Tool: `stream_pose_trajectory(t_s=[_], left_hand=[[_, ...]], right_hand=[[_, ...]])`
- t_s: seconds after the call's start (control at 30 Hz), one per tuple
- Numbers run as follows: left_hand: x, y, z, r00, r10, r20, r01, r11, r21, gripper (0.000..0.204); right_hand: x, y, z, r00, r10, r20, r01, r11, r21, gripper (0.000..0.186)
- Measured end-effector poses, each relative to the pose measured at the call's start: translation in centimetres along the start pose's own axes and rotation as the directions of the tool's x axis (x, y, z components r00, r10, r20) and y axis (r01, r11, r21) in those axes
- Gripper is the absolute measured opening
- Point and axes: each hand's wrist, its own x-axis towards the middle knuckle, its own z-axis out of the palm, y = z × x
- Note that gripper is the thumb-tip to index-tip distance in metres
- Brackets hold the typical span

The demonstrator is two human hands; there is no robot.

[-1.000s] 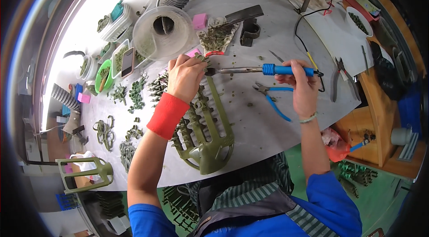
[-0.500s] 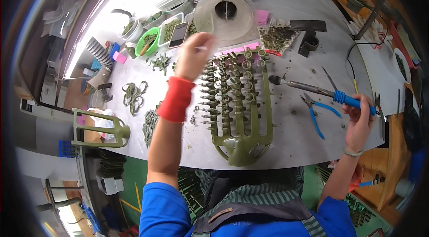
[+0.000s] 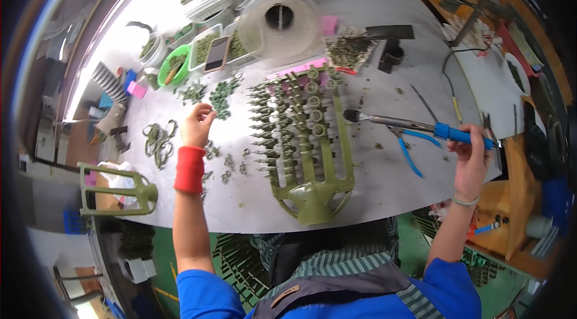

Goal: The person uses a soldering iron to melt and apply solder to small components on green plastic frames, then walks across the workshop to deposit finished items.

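My left hand (image 3: 197, 126), with a red wristband, hovers over small loose green parts (image 3: 223, 99) on the table. Its thumb and fingertips are pinched together; whatever lies between them is too small to make out. On the right, my right hand (image 3: 470, 162) grips the blue handle of a soldering iron (image 3: 415, 124). The iron's metal shaft points left, with its dark, broad tip beside the green plastic frame (image 3: 309, 190). This frame lies mid-table, its long bars lined with rows of small pointed pieces and, farther right, green rings (image 3: 313, 101).
Blue-handled pliers (image 3: 408, 149) lie below the iron. Behind the frame stands a clear round tub (image 3: 282, 36) with a hose. Far left are a green bowl (image 3: 174, 66) and a phone (image 3: 216, 54). Green loops (image 3: 158, 143) and another green frame (image 3: 123, 190) lie at left.
My left hand has moved left and nearer, from above the frame's far end to the loose green parts. The right hand still holds the iron. The view has shifted slightly.
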Motion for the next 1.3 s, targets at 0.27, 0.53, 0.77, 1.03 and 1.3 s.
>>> stream_pose_trajectory(t_s=[0.27,0.53,0.77,1.03,1.3], left_hand=[[-4.4,22.3,7.6,0.821,0.459,0.34,-0.354,0.875,-0.33,0.027],[-3.5,21.9,14.0,0.745,0.619,0.248,-0.644,0.764,0.028,0.026],[-3.1,21.6,15.3,0.736,0.631,0.245,-0.663,0.744,0.077,0.026],[-3.3,22.2,13.5,0.732,0.653,0.196,-0.66,0.751,-0.036,0.027],[-3.3,-1.0,-1.9,0.989,0.076,0.123,-0.124,0.884,0.45,0.021]], right_hand=[[0.2,0.2,0.9,1.0,0.017,0.021,-0.017,1.0,0.001,0.024],[0.9,2.2,1.7,0.997,0.023,0.074,-0.029,0.997,0.075,0.023],[1.4,3.0,2.7,0.993,0.033,0.11,-0.046,0.992,0.115,0.021],[1.2,1.5,-0.6,0.998,0.024,-0.05,-0.023,0.999,0.033,0.019],[0.7,1.2,-1.5,0.998,0.041,0.036,-0.042,0.999,0.026,0.024]])
